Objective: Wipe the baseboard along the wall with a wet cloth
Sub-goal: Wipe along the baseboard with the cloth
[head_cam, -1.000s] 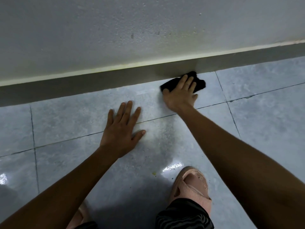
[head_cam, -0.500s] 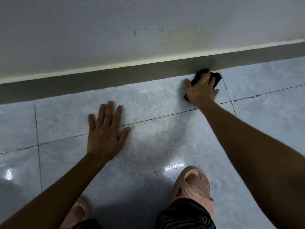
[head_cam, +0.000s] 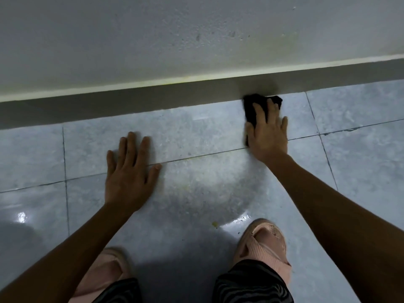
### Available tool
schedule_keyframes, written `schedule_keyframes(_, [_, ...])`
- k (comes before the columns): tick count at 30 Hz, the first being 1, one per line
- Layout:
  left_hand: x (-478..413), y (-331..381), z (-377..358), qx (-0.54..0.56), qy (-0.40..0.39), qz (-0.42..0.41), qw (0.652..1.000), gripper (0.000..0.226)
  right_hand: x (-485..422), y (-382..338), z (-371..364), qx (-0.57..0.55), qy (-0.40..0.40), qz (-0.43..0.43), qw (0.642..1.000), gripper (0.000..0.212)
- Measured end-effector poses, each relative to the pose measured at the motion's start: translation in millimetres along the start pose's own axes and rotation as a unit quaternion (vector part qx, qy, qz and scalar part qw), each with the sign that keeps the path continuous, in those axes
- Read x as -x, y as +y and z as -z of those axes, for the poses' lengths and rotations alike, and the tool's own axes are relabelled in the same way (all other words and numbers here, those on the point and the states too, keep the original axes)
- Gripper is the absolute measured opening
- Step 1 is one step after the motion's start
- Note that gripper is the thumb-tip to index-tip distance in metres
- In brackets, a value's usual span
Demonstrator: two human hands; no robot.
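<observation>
The right hand point(head_cam: 267, 133) lies on a black cloth point(head_cam: 255, 108), its fingers point(head_cam: 260, 112) spread a little and pressing the cloth down where the tiled floor point(head_cam: 196, 132) meets the grey baseboard point(head_cam: 131, 101). The cloth's far edge seems to touch the baseboard's foot, though motion blur makes that contact uncertain. The left hand point(head_cam: 129, 171) rests flat on the floor, fingers apart and holding nothing, well apart from the cloth. Pink slippers, one on the left point(head_cam: 105, 272) and one on the right point(head_cam: 264, 243), stand at the floor's near edge.
</observation>
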State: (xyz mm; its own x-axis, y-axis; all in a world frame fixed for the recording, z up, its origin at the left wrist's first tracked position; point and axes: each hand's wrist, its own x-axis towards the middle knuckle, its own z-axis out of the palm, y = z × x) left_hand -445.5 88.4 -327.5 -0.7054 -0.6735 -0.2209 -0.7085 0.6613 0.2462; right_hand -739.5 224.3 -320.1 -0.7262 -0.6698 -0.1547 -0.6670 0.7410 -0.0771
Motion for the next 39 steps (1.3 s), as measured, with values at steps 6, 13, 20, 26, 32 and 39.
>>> schedule_keyframes(6, [2,-2,-2,0.011,0.006,0.018,1.0,0.071,7,-47,-1,-0.001,-0.035,0.135,0.99,0.056])
schedule_keyframes(13, [5,-11,-4,0.006,0.011,0.003,1.0,0.069,16,-112,-13,-0.006,-0.052,0.327,0.943,0.052])
schedule_keyframes(20, [21,-48,4,0.027,0.037,0.115,0.992,0.072,-5,-22,13,0.069,-0.064,0.253,0.963,0.059])
schedule_keyframes(26, [21,-54,2,0.039,0.032,0.143,0.988,0.077,-3,-69,2,0.069,-0.116,0.337,0.932,0.061])
schedule_keyframes(32, [23,-63,-1,0.015,0.036,0.127,0.991,0.075,15,-167,-17,0.06,-0.091,0.424,0.899,0.055])
schedule_keyframes(39, [24,-64,0,0.014,0.037,0.125,0.991,0.075,-6,-114,-3,0.087,-0.094,0.439,0.889,0.051])
